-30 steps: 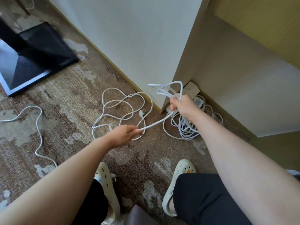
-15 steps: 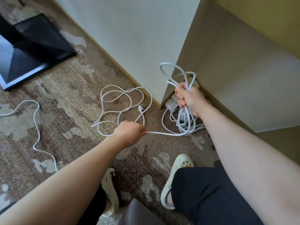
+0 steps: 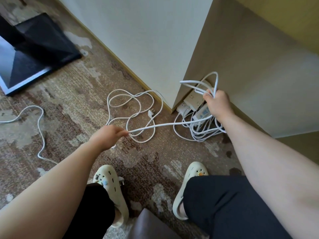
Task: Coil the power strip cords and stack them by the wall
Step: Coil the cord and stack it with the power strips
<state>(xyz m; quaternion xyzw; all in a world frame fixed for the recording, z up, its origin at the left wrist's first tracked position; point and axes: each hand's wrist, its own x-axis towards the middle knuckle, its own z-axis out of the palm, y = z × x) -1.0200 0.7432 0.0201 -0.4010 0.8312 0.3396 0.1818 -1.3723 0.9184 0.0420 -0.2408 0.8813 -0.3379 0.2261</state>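
Note:
My right hand (image 3: 217, 105) grips a bundle of white cord loops (image 3: 205, 83) that stick up above the fist and hang down below it, near the wall corner. A taut stretch of the same white cord (image 3: 165, 125) runs from that bundle to my left hand (image 3: 110, 135), which pinches it above the carpet. Behind my left hand the loose rest of the cord (image 3: 131, 107) lies tangled on the carpet, its plug (image 3: 151, 113) at the right of the tangle. White power strips (image 3: 193, 100) are stacked against the wall beside my right hand, with coiled cords (image 3: 198, 133) below them.
Another white cord (image 3: 40, 128) snakes across the patterned carpet at the left. A black stand base (image 3: 31, 54) sits at the far left. My feet in cream clogs (image 3: 110, 190) stand below, and a brown furniture corner (image 3: 148, 225) shows at the bottom edge.
My right hand has dropped lower beside the power strips with its loops. My left hand still pinches the cord and the stretch between the hands has grown longer.

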